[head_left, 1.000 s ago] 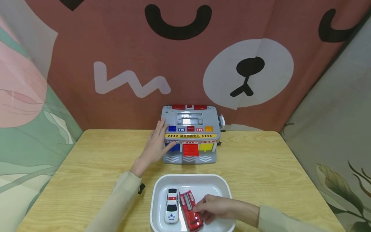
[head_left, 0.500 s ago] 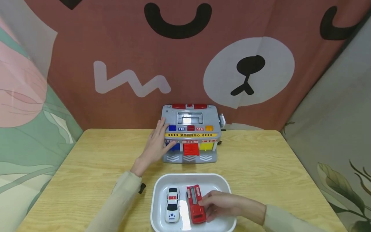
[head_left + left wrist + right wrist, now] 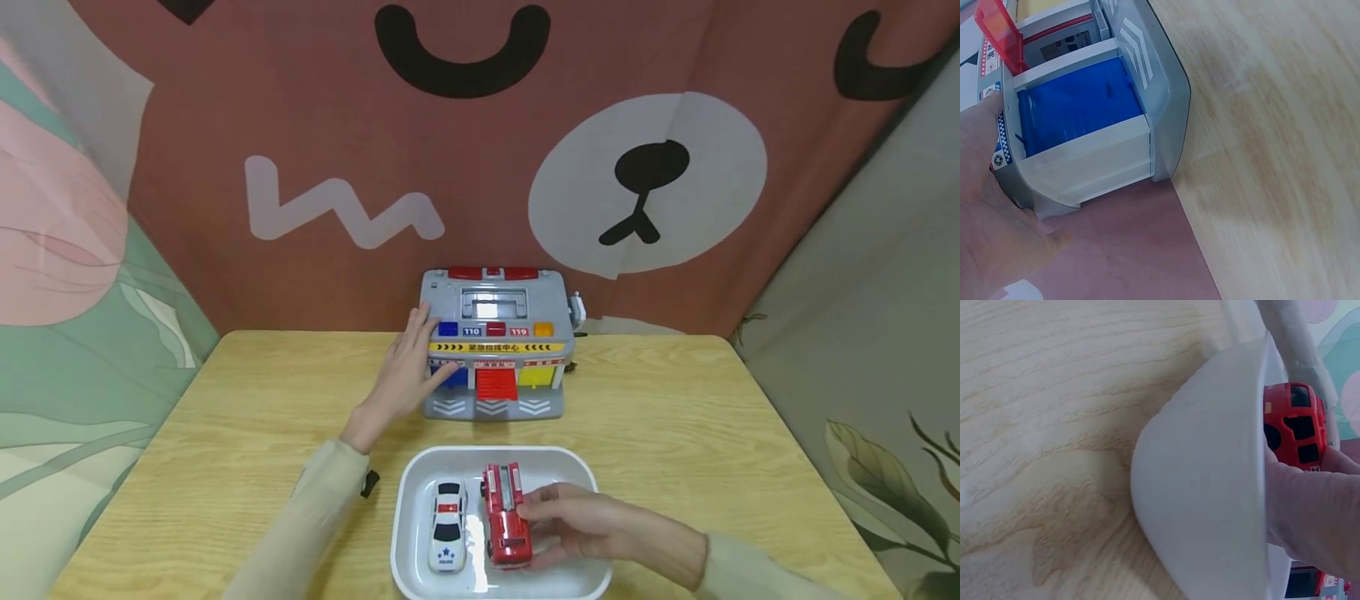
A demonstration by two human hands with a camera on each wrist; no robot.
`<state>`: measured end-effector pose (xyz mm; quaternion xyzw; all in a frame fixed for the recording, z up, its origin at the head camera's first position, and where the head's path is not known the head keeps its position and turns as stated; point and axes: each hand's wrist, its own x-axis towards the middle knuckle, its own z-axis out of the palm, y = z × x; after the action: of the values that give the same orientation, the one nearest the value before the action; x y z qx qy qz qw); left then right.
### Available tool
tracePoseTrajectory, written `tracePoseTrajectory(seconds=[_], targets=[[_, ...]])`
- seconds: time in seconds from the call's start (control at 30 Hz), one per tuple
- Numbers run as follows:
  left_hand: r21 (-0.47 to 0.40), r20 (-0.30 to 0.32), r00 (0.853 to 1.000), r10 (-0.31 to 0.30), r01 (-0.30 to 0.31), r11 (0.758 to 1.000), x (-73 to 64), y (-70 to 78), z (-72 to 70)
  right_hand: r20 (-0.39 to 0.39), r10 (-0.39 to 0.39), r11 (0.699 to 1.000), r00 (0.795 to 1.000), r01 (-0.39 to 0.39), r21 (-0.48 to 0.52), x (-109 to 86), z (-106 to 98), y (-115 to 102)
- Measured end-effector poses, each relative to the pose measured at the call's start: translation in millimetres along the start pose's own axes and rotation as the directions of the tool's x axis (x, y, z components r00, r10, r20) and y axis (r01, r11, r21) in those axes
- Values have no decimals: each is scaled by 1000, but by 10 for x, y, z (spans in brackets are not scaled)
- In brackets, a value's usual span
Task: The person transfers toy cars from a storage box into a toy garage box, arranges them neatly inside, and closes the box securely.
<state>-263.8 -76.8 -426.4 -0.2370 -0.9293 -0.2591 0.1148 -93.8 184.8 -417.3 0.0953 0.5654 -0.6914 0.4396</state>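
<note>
A grey toy emergency station (image 3: 492, 310) with blue, red and yellow garage doors stands at the back of the table. My left hand (image 3: 402, 375) lies against its left front corner, fingers stretched along the side and thumb on the front; the left wrist view shows the blue door (image 3: 1082, 106) beside the thumb. Over the white tray (image 3: 558, 457), my right hand (image 3: 573, 521) holds a red toy fire truck (image 3: 508, 525) from its right side, thumb and fingers on its body. Left of the truck, a white toy police car (image 3: 447, 533) sits in the tray.
The red door (image 3: 1002, 31) of the station sticks outward. A white handle-like part (image 3: 577, 310) juts from the station's right side. A small black object (image 3: 370, 483) lies left of the tray on the wooden table (image 3: 675, 433). A printed curtain (image 3: 337, 275) hangs behind.
The right hand has shifted the fire truck away from the police car and slightly farther up the view, turning it from slanted to nearly straight. The left hand stays at the station.
</note>
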Motion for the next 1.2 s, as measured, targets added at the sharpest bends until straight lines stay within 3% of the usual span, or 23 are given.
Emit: tracePoseTrajectory(seconds=[0.63, 0.9, 1.2], targets=[[-7, 2, 1000, 2, -2, 1000, 12, 0, 14, -34, -135, 989, 990, 132, -64, -178, -49, -221], [0, -15, 999, 35, -35, 999, 12, -20, 20, -8, -184, 982, 983, 184, -37, -288, -181, -278], [-8, -15, 999, 36, -36, 999, 8, -31, 18, -44, -207, 977, 977, 204, -57, -457, -437, -332]])
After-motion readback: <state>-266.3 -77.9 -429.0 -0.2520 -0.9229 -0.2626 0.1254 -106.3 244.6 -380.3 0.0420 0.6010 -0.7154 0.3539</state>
